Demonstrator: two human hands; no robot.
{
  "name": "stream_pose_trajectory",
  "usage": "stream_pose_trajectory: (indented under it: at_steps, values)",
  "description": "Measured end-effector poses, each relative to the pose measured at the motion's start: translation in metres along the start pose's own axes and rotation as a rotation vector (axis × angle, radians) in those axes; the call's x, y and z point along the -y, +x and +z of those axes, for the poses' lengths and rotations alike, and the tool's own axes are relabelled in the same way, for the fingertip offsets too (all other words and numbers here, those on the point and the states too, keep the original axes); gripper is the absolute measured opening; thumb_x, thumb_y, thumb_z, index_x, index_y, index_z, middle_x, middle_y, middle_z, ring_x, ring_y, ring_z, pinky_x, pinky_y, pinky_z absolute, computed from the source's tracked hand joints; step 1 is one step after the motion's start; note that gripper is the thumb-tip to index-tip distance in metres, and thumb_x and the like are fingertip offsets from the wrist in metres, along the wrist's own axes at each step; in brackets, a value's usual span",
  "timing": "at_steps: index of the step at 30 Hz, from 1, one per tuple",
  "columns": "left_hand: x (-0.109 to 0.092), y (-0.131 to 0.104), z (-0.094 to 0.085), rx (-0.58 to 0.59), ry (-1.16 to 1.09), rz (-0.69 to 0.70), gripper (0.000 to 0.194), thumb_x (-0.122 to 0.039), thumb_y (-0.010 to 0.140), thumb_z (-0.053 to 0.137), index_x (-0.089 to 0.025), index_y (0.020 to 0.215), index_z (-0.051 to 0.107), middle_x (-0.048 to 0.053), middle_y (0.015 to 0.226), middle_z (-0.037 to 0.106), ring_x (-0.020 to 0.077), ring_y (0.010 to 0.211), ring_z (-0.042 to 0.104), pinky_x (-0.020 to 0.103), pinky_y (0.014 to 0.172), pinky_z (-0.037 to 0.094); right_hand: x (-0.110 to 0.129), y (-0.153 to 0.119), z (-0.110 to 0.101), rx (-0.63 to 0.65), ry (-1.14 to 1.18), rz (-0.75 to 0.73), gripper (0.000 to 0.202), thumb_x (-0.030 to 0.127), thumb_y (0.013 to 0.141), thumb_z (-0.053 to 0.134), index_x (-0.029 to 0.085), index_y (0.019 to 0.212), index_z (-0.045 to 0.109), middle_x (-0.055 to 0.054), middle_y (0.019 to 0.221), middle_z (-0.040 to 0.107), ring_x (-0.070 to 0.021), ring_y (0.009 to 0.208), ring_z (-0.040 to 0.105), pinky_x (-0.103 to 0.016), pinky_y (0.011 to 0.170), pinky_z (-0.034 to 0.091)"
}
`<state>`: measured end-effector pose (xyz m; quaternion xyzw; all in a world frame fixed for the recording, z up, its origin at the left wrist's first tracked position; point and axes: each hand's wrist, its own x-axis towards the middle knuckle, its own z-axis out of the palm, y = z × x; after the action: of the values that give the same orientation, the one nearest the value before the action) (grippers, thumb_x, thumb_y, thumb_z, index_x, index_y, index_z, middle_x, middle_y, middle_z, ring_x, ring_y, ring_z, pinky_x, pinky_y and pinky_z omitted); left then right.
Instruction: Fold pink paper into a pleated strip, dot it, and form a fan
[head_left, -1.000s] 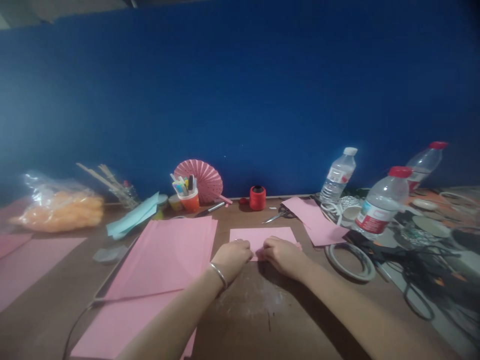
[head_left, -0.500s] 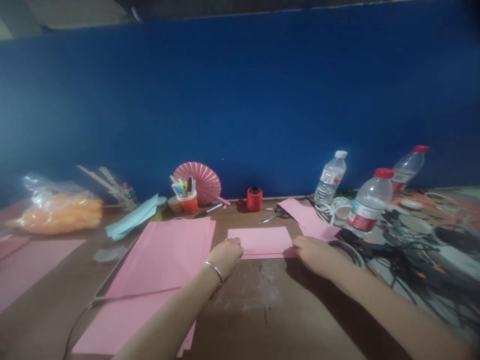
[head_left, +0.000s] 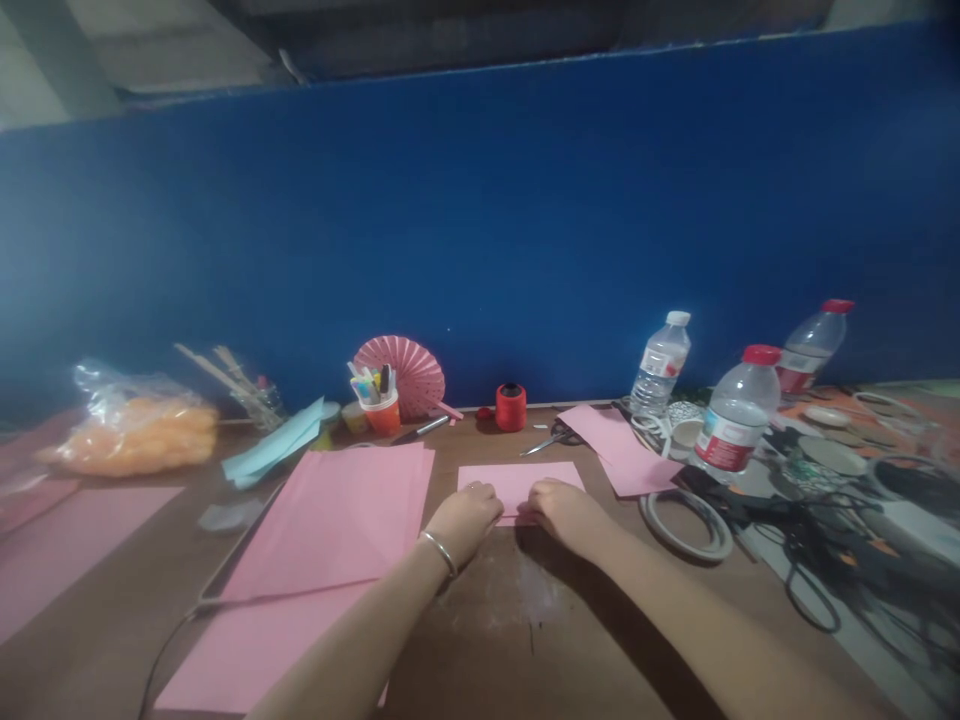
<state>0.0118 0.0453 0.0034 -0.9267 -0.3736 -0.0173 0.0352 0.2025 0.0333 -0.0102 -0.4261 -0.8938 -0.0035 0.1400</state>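
Note:
A folded piece of pink paper (head_left: 517, 477) lies flat on the brown table in front of me. My left hand (head_left: 466, 517), with a silver bangle on its wrist, has curled fingers pressed on the near left part of the sheet. Close beside it, my right hand (head_left: 564, 512) is closed on the near edge, right of the middle. A narrow gap separates the two hands. The fingertips are partly hidden, and the fold under them shows only in part.
Left of my arm lies a stack of pink sheets (head_left: 330, 530) with a cable across it. Behind stand a pen cup (head_left: 382, 413), a pink paper fan (head_left: 412, 375) and a red thread spool (head_left: 511, 408). Scissors (head_left: 551, 440), bottles (head_left: 739, 420) and coiled cables (head_left: 686, 540) occupy the right.
My right hand has moved left along the paper's near edge, toward the middle. My left hand has shifted slightly right. The view has tilted up a little.

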Motion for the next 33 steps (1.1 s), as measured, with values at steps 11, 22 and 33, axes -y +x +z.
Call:
stream_pose_trajectory:
  at_steps: [11, 22, 33]
  values:
    - [-0.01, 0.001, 0.0, -0.023, 0.057, 0.012, 0.024, -0.025, 0.086, 0.038, -0.015, 0.081, 0.059, 0.008, 0.083, 0.053, 0.0209, 0.081, 0.048, 0.032, 0.068, 0.041, 0.006, -0.003, -0.006, 0.022, -0.047, 0.029, 0.025, 0.028, 0.085, 0.044, 0.015, 0.073, 0.062, -0.007, 0.075, 0.058, -0.0175, 0.074, 0.052, -0.028, 0.069, 0.036]
    - [-0.017, -0.006, -0.002, -0.033, -0.083, -0.019, 0.02, -0.035, 0.081, 0.049, -0.016, 0.086, 0.055, 0.005, 0.088, 0.053, 0.0199, 0.084, 0.048, 0.032, 0.076, 0.04, 0.009, -0.012, -0.005, -0.036, 0.248, 0.11, 0.014, 0.029, 0.082, 0.049, 0.018, 0.081, 0.058, -0.004, 0.081, 0.056, -0.0173, 0.079, 0.049, -0.027, 0.069, 0.037]
    - [-0.013, -0.003, -0.007, 0.028, -0.443, -0.205, 0.017, -0.03, 0.081, 0.047, -0.022, 0.092, 0.057, 0.0, 0.086, 0.062, 0.0155, 0.08, 0.055, 0.024, 0.07, 0.04, 0.011, -0.009, -0.012, 0.025, 0.36, 0.247, 0.007, 0.025, 0.075, 0.056, 0.021, 0.081, 0.056, 0.001, 0.077, 0.06, -0.0143, 0.071, 0.053, -0.023, 0.06, 0.032]
